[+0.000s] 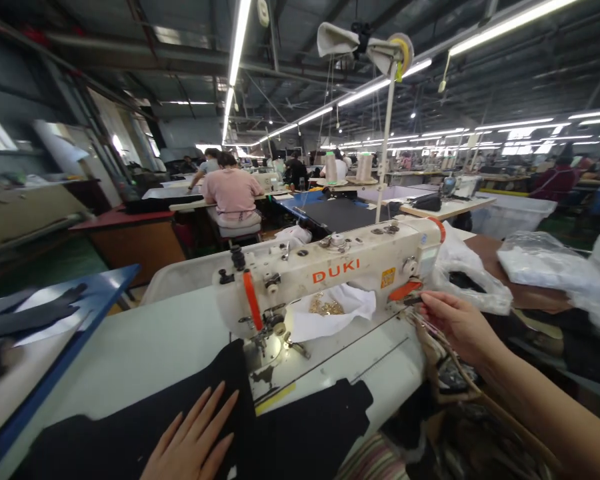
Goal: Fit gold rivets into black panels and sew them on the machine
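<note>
1. While the left hand lies palm-down on the black fabric, its fingers are slightly spread and pretty flat, thumb out to the side. Just resting on top, nothing gripped.

2. As for where that fabric is: front of the table, left of and below the sewing machine. Its top corner runs up right beside the needle area, but tbh I can't tell if any of it sits under the foot.

3. More black fabric lies to the right of that hand, nearer the front edge. Same piece or a second one? Can't tell.

4. Right hand is over at the machine's right end. Thumb and forefinger are pinching a small dark piece just below an orange lever. Too tiny to say what it is, sorry.

5. Machine's a white one with DUKI in orange letters, light on by the needle. Under its arm there's a white sheet with a pile of little gold-coloured bits on it.

6. Behind it, two thread cones stand on a holder, and further off a person in a pink top sits facing away. Clear plastic bags are off to the right.
</note>
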Demonstrator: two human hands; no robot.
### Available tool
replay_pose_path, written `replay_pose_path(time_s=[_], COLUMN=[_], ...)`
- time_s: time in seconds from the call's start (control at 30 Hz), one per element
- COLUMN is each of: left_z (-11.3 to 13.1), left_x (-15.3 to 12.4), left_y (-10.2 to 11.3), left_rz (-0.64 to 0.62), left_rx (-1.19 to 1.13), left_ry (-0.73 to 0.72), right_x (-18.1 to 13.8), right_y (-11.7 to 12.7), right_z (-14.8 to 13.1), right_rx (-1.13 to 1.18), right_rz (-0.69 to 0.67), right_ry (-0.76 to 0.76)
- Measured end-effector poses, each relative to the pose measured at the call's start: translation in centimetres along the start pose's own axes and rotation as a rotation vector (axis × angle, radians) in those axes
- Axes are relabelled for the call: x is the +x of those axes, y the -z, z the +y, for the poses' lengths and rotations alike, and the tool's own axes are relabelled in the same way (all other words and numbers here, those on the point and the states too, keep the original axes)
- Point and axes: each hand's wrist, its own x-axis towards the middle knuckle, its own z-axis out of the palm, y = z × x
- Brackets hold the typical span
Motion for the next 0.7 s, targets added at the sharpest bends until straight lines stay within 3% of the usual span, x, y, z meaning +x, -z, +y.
replay_pose_path(time_s=[0.17,0.3,0.4,0.57,0.7], left_z=[2.0,2.4,2.6,2.9,3.0], left_x=[-0.3,-0.6,-0.9,-0.5,0.5], left_y=[3.2,3.8,4.1,5.3,6.1], left_rz=[-0.061,-0.054,-0.021,-0.008,0.023], left_rx=[-0.021,-0.155,-0.349,-0.792,-1.149], left_ry=[-0.003,0.012,0.074,0.347,0.403], right_x=[-5.4,-8.6,-9.9,-10.8,-11.1], right_y=[-9.1,-16.6,-20.7,-23.4,-23.3], right_z=[1.5,4.0,5.8,7.5,8.1], right_rx=[0.088,0.100,0.104,0.073,0.060], right_rz=[-0.314,-0.616,-0.751,-0.801,-0.796], right_ry=[-0.205,-0.314,-0.352,-0.387,-0.354])
